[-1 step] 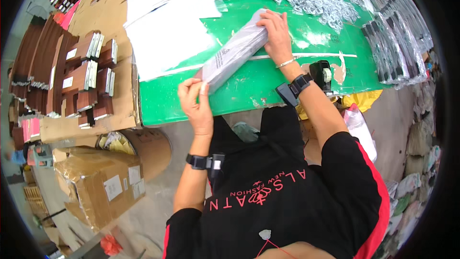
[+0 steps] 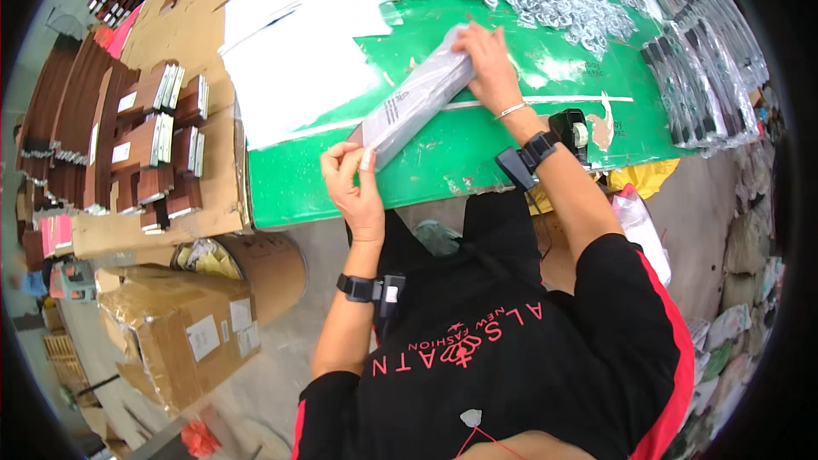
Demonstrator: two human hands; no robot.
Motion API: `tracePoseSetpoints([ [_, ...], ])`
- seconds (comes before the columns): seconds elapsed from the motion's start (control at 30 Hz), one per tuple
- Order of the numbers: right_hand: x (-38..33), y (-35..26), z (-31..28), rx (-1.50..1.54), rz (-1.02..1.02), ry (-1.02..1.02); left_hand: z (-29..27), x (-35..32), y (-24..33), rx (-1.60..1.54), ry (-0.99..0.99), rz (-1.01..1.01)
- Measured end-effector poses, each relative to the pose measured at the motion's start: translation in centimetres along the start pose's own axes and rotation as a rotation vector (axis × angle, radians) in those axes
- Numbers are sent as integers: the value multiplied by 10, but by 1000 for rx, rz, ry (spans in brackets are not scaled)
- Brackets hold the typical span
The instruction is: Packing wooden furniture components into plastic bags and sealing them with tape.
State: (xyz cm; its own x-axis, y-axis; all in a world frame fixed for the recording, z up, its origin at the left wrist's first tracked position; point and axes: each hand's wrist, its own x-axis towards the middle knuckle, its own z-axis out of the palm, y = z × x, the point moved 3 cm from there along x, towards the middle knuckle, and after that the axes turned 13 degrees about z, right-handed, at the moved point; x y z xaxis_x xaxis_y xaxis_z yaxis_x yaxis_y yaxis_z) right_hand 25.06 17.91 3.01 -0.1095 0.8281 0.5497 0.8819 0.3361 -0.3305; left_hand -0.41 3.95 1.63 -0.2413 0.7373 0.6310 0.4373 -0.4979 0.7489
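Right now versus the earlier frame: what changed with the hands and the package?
Very little. The far end of the wrapped package has come slightly toward the person, the right hand moving with it. The left hand shifted slightly rightward at the near end. No new hold or release visible. Unchanged: white sheets, tape dispenser.

The left hand curls, thumb and forefinger close together; the right hand reaches farther forward, fingers bent and blurred; 2 forearms extend forward.
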Motion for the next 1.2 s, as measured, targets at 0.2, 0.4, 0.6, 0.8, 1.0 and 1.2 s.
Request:
tracePoseSetpoints([
  [0.2,-38,14,-34,195,159,-315,17,-10,9,44,-44,-24],
  [0.4,-27,-98,-16,404,-141,-327,8,6,8,-59,69,-152],
  [0.6,-39,-83,10,331,-74,-389,16,0,0,249,-38,-44],
  [0.8,-36,-83,12,344,-37,-408,19,3,-5,7,-3,-223],
  [1.0,-62,-66,-75,539,217,-216,22,-7,-14,-22,-28,-314],
  [1.2,-170,62,-172,577,775,109,47,-20,-4,-256,-109,-261],
])
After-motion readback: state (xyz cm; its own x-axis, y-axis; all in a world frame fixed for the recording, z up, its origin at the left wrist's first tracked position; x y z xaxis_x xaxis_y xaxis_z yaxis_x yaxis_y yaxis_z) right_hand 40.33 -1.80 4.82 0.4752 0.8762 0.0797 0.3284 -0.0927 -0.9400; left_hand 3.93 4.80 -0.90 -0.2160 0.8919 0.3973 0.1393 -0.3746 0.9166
